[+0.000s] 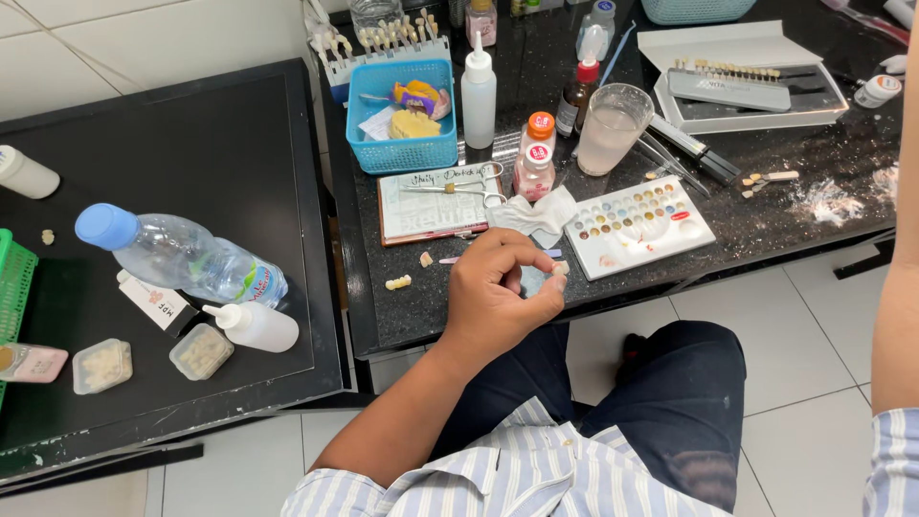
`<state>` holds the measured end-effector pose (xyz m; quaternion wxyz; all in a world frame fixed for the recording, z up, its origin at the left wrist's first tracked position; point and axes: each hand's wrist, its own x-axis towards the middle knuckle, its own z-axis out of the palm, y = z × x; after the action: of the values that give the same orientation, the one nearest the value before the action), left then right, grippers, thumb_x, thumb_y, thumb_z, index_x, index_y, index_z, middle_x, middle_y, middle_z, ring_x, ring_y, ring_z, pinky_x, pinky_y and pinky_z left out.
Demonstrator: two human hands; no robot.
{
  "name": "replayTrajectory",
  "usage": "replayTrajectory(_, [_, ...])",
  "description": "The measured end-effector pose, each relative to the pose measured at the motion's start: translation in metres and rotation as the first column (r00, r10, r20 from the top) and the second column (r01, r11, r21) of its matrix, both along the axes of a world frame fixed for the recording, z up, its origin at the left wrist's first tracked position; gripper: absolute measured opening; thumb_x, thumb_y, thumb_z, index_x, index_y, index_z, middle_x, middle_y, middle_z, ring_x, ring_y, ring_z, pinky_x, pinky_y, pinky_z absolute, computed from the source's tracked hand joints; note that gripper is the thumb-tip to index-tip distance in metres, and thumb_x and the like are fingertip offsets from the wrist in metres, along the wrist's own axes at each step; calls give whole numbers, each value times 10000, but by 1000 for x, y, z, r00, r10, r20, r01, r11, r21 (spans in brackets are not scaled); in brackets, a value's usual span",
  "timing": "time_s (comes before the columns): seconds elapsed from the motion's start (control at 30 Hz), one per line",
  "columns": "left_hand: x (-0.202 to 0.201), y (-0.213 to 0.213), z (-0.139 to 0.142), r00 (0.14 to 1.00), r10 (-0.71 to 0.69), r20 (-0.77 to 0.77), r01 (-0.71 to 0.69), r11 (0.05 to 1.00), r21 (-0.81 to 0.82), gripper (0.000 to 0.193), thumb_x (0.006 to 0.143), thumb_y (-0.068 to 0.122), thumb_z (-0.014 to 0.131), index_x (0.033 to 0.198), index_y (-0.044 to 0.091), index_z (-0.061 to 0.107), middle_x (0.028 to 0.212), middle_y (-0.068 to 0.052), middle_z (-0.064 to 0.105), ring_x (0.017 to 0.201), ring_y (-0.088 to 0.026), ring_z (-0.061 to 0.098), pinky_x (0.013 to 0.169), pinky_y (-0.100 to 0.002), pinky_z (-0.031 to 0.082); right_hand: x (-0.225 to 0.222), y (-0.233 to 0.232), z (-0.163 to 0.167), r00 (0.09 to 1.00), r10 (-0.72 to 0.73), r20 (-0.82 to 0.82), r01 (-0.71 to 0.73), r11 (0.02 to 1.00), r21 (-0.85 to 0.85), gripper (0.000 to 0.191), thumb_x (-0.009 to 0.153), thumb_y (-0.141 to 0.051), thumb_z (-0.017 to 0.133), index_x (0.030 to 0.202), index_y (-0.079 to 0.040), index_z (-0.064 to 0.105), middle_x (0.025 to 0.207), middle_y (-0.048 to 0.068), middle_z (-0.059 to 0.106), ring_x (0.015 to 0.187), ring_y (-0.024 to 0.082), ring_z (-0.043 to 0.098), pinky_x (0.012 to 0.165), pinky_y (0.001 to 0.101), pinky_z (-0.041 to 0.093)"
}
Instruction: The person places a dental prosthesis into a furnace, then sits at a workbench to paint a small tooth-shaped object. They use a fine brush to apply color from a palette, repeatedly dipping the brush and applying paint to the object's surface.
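Note:
My left hand (498, 292) is raised over the front edge of the black speckled bench (766, 215), its thumb and fingertips pinched on a small pale dental crown (561, 269). Just beyond it lie a crumpled white tissue (533, 213) and a white palette with several small colour wells (639, 225). A short row of loose tooth pieces (398, 282) sits on the bench left of the hand. Of my right arm only the forearm (895, 316) shows along the right edge; the hand itself is out of the picture.
A notepad with metal scissors (436, 206), two orange-capped bottles (534, 158), a cloudy cup (610, 126), a white squeeze bottle (478, 91), a blue basket (402, 115) and a boxed shade guide (737, 81) crowd the bench. The left table (239, 144) holds a water bottle (182, 257) and small tubs (200, 350).

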<state>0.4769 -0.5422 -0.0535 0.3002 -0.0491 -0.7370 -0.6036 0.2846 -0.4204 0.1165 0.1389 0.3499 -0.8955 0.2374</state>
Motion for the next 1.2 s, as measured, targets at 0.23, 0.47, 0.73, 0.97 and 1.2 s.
replayTrajectory(0.23, [-3, 3, -7, 1000, 3, 17, -3, 1000, -26, 149, 770, 101, 833, 866, 71, 724, 932, 16, 652, 573, -8, 411, 512, -192, 350, 16, 23, -23, 1000, -6, -14, 6, 999, -45, 213, 1096, -164, 571, 1229, -20, 486, 1014, 230, 687, 671, 214, 670, 613, 329, 599])
replayTrajectory(0.47, [-12, -1, 18, 975, -204, 85, 195, 976, 96, 123, 828, 103, 815, 877, 51, 715, 950, 14, 647, 612, -2, 413, 542, -194, 343, 36, 68, -46, 998, 20, -56, -38, 939, -343, 216, 1090, -141, 612, 1230, -22, 498, 1019, 231, 685, 657, 207, 665, 594, 326, 601])
replayTrajectory(0.73, [-53, 9, 50, 942, -334, -44, 321, 930, -179, 145, 917, 107, 835, 955, 54, 705, 954, 18, 594, 616, -20, 410, 548, -191, 335, 68, 145, -86, 991, 122, -51, -102, 469, -877, 227, 1083, -114, 658, 1230, -24, 511, 1024, 233, 683, 641, 199, 659, 573, 324, 603])
replayTrajectory(0.97, [-92, 10, 22, 863, -493, -112, 467, 862, -198, 142, 956, 88, 830, 981, 38, 699, 1035, -23, 596, 684, -30, 502, 610, -177, 436, 94, 138, -227, 937, 348, 16, -82, 264, -961, 215, 1077, -53, 697, 1209, -18, 531, 1030, 236, 696, 668, 205, 680, 603, 324, 624])
replayTrajectory(1.2, [-83, -10, 32, 833, -553, -32, 521, 802, -292, 196, 818, 125, 847, 926, 28, 716, 1033, -60, 608, 657, -44, 493, 570, -178, 413, 87, 145, -250, 938, 341, 66, -136, 538, -832, 176, 992, 17, 710, 1103, -2, 574, 894, 183, 714, 766, 220, 752, 762, 332, 671])
